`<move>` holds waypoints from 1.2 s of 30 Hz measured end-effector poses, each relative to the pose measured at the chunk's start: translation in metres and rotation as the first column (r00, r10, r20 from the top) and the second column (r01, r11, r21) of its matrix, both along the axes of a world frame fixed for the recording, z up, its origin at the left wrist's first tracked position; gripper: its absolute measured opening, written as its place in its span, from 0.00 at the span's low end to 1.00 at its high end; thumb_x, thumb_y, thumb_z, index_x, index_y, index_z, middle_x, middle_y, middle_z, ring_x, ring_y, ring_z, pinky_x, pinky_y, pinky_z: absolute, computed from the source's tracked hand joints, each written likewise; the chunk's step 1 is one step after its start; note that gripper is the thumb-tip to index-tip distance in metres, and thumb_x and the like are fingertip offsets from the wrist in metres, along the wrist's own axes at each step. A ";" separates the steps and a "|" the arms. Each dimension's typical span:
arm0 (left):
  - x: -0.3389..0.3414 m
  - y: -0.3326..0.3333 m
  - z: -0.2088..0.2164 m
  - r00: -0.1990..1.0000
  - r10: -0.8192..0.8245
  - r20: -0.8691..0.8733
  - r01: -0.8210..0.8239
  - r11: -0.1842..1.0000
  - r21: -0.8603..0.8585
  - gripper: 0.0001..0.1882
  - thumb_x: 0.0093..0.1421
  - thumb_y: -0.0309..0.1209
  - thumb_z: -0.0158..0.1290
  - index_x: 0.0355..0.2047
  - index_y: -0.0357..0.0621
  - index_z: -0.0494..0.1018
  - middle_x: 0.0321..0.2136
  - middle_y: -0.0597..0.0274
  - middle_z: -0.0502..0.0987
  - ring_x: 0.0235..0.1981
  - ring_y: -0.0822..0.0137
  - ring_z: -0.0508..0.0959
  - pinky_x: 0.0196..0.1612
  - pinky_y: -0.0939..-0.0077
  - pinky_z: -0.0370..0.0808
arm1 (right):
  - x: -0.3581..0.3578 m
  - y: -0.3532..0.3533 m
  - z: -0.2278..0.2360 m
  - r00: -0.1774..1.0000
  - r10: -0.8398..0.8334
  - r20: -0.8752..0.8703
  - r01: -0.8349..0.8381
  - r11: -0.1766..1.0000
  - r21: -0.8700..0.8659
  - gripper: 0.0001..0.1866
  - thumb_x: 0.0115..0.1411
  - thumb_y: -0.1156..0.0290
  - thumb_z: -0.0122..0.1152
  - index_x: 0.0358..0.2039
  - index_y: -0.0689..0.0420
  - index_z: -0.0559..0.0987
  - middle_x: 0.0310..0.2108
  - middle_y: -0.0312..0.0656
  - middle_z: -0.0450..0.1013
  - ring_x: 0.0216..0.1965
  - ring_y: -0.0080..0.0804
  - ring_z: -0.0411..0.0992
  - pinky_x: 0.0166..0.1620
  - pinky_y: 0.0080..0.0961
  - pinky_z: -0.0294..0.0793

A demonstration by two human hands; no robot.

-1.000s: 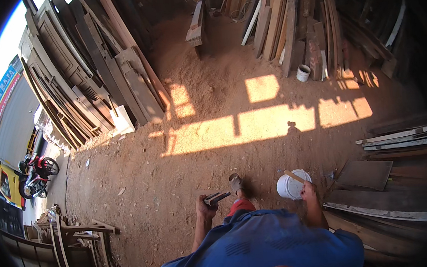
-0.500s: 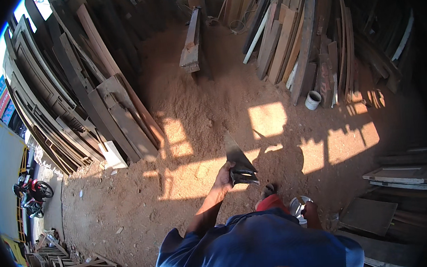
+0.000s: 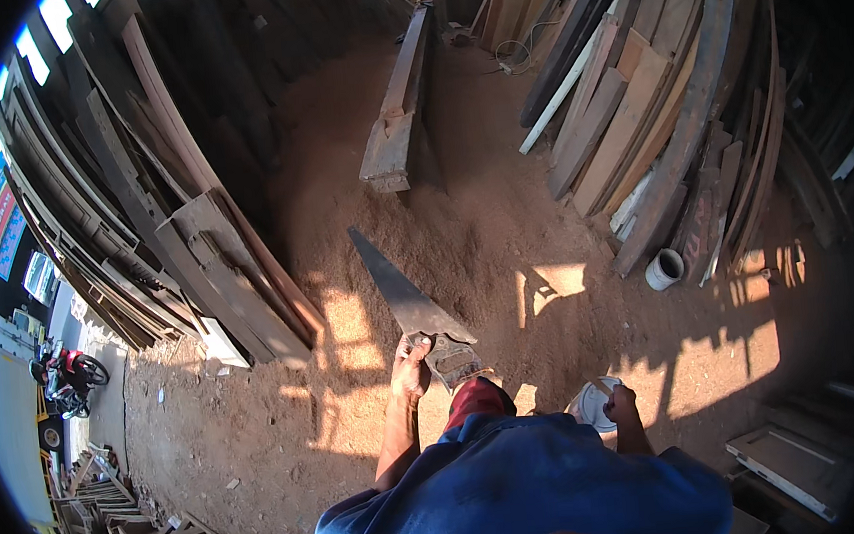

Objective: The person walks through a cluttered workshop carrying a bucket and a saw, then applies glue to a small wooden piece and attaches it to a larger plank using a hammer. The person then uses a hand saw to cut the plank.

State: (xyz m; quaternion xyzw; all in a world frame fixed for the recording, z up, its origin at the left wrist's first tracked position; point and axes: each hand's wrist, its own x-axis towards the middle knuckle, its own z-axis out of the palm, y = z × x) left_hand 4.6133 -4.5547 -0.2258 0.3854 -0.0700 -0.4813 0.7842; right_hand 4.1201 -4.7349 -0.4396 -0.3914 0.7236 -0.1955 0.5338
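Observation:
My left hand (image 3: 410, 371) is closed around a handsaw (image 3: 410, 306) at its handle end. The dark, tapering blade points away from me and a little left, over the sawdust. Low on the right, my right hand (image 3: 620, 405) is a fist at the rim of a white bucket (image 3: 591, 410), which hangs beside my leg. A light brown strip shows by these fingers; the grip itself is partly hidden. Farther ahead, a long wooden beam (image 3: 397, 134) points toward me, its near end raised above the ground.
Wooden boards (image 3: 238, 282) and old panels lean in a stack on the left. More planks (image 3: 626, 121) lean on the right, with a white pail (image 3: 664, 269) at their foot. Flat panels (image 3: 784, 470) lie lower right. A motorcycle (image 3: 69, 375) stands outside at the left.
I have moved forward, so the beam and planks appear nearer. The saw has swung from pointing ahead to pointing left, its blade now showing broadside. The bucket has moved along with my right hand.

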 end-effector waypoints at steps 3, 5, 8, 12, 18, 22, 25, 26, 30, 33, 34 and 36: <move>0.037 -0.054 -0.018 0.989 0.089 0.122 -0.090 0.996 0.009 0.19 0.64 0.19 0.55 0.55 0.41 0.71 0.47 0.60 0.78 0.47 0.65 0.78 0.54 0.68 0.75 | 0.065 -0.087 -0.008 0.859 -0.453 0.238 0.394 0.882 0.258 0.10 0.60 0.68 0.52 0.21 0.48 0.67 0.12 0.33 0.53 0.13 0.29 0.52 0.22 0.31 0.60; 0.079 -0.093 -0.038 0.993 -0.051 0.109 0.053 0.998 -0.015 0.12 0.65 0.22 0.55 0.49 0.38 0.73 0.42 0.61 0.79 0.43 0.66 0.79 0.51 0.68 0.76 | 0.101 -0.145 -0.022 0.803 -0.551 0.228 0.517 0.834 0.196 0.10 0.60 0.69 0.52 0.22 0.47 0.66 0.12 0.31 0.52 0.14 0.26 0.53 0.22 0.33 0.60; 0.127 -0.181 -0.033 0.982 -0.124 0.142 0.116 0.991 0.067 0.13 0.64 0.29 0.59 0.47 0.40 0.73 0.39 0.64 0.78 0.42 0.67 0.78 0.49 0.69 0.76 | 0.120 -0.225 -0.031 0.797 -0.491 0.353 0.464 0.870 0.164 0.07 0.63 0.67 0.55 0.28 0.51 0.70 0.17 0.32 0.56 0.17 0.26 0.56 0.22 0.37 0.60; 0.202 -0.322 -0.030 0.894 -0.291 0.342 0.225 0.949 0.219 0.19 0.64 0.32 0.60 0.52 0.42 0.71 0.40 0.67 0.77 0.42 0.70 0.76 0.49 0.72 0.74 | 0.183 -0.334 -0.009 0.729 -0.489 0.480 0.482 0.864 0.148 0.13 0.65 0.65 0.55 0.23 0.48 0.67 0.15 0.30 0.55 0.15 0.24 0.54 0.22 0.31 0.56; 0.274 -0.499 0.008 0.761 -0.355 0.543 0.266 0.934 0.238 0.17 0.65 0.31 0.59 0.52 0.41 0.70 0.38 0.70 0.75 0.41 0.75 0.73 0.49 0.75 0.72 | 0.318 -0.456 0.018 0.750 -0.474 0.462 0.430 0.879 0.205 0.16 0.68 0.62 0.54 0.22 0.48 0.67 0.13 0.29 0.56 0.13 0.23 0.52 0.21 0.27 0.55; 0.329 -0.603 -0.005 0.822 -0.223 0.523 0.170 0.974 0.149 0.19 0.66 0.26 0.58 0.55 0.38 0.67 0.41 0.66 0.77 0.43 0.72 0.75 0.51 0.76 0.73 | 0.379 -0.553 -0.008 0.806 -0.496 0.323 0.408 0.861 0.303 0.13 0.64 0.67 0.55 0.22 0.51 0.67 0.12 0.32 0.57 0.11 0.24 0.53 0.18 0.28 0.54; 0.383 -0.666 0.000 0.851 -0.156 0.501 0.089 0.984 0.154 0.19 0.66 0.26 0.57 0.56 0.37 0.67 0.43 0.60 0.78 0.45 0.69 0.77 0.52 0.73 0.74 | 0.426 -0.641 -0.025 0.855 -0.472 0.216 0.371 0.846 0.382 0.12 0.62 0.69 0.56 0.22 0.52 0.67 0.12 0.34 0.57 0.11 0.25 0.54 0.17 0.27 0.53; 0.400 -0.681 -0.006 0.835 -0.174 0.522 0.059 0.972 0.229 0.20 0.66 0.25 0.56 0.57 0.36 0.67 0.44 0.58 0.78 0.44 0.67 0.78 0.51 0.71 0.76 | 0.439 -0.682 -0.023 0.897 -0.411 0.162 0.335 0.872 0.358 0.12 0.62 0.70 0.55 0.22 0.53 0.67 0.12 0.35 0.57 0.10 0.25 0.53 0.17 0.26 0.53; 0.475 -0.763 -0.012 0.918 0.013 0.396 -0.088 0.981 0.171 0.24 0.64 0.26 0.58 0.59 0.36 0.66 0.46 0.55 0.79 0.45 0.62 0.80 0.51 0.66 0.78 | 0.550 -0.806 -0.038 0.913 -0.026 0.407 -0.098 0.954 0.283 0.11 0.61 0.71 0.55 0.22 0.53 0.67 0.12 0.36 0.59 0.10 0.25 0.53 0.16 0.24 0.53; 0.502 -0.801 -0.035 0.958 0.153 0.243 -0.189 0.973 0.131 0.26 0.62 0.27 0.60 0.60 0.38 0.66 0.47 0.53 0.79 0.45 0.59 0.81 0.51 0.62 0.80 | 0.617 -0.885 -0.003 0.976 -0.117 0.183 0.050 0.941 0.334 0.10 0.62 0.68 0.57 0.23 0.49 0.71 0.13 0.32 0.60 0.11 0.23 0.54 0.19 0.25 0.57; 0.517 -0.809 -0.048 0.942 0.194 0.272 -0.239 0.960 0.143 0.27 0.62 0.27 0.60 0.60 0.38 0.65 0.47 0.53 0.79 0.44 0.59 0.81 0.51 0.62 0.80 | 0.646 -0.906 0.021 0.974 -0.096 0.204 0.032 0.955 0.295 0.10 0.62 0.68 0.57 0.23 0.50 0.71 0.15 0.32 0.60 0.13 0.24 0.56 0.20 0.26 0.59; 0.535 -0.855 -0.054 0.940 0.183 0.288 -0.241 0.953 0.183 0.27 0.62 0.27 0.60 0.60 0.39 0.66 0.47 0.53 0.79 0.46 0.59 0.80 0.51 0.62 0.79 | 0.667 -0.964 0.029 0.970 -0.094 0.223 0.055 0.983 0.178 0.07 0.63 0.67 0.59 0.28 0.50 0.74 0.18 0.31 0.62 0.15 0.24 0.58 0.21 0.27 0.61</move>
